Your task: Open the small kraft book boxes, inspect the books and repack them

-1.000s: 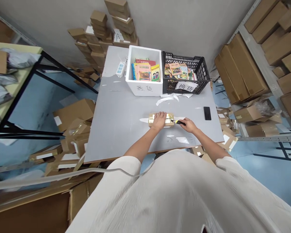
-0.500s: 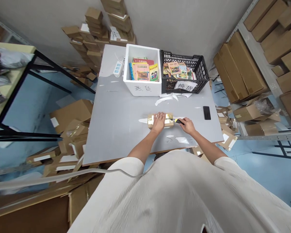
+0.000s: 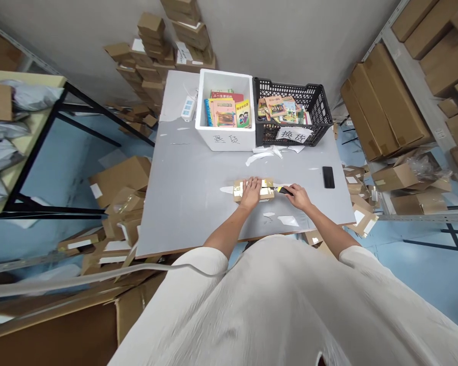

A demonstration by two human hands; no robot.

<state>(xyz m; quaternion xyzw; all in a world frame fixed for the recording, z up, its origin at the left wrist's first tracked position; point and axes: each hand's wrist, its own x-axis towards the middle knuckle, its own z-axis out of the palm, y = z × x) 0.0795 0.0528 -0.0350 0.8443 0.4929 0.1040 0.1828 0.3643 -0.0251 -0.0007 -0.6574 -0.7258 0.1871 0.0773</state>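
A small cardboard box (image 3: pixel 267 192) with shiny tape lies on the grey table in front of me. My left hand (image 3: pixel 251 190) is laid across its top, fingers reaching the far edge and holding it down. In my right hand (image 3: pixel 298 195) is a black and yellow utility knife (image 3: pixel 283 190), held at the box's right end. Its tip meets the box near the taped seam; how deep the blade sits I cannot tell.
Behind the box stand a white foam bin (image 3: pixel 225 140) and a black plastic crate (image 3: pixel 322 119), both with books. A phone (image 3: pixel 328 177) lies at right, paper scraps (image 3: pixel 288 220) nearby. Cartons (image 3: pixel 122 178) crowd the floor, and a cable (image 3: pixel 137 267) crosses my left side.
The view has shifted slightly. Both hands keep nearly the same places, with the knife still at the box's right end.
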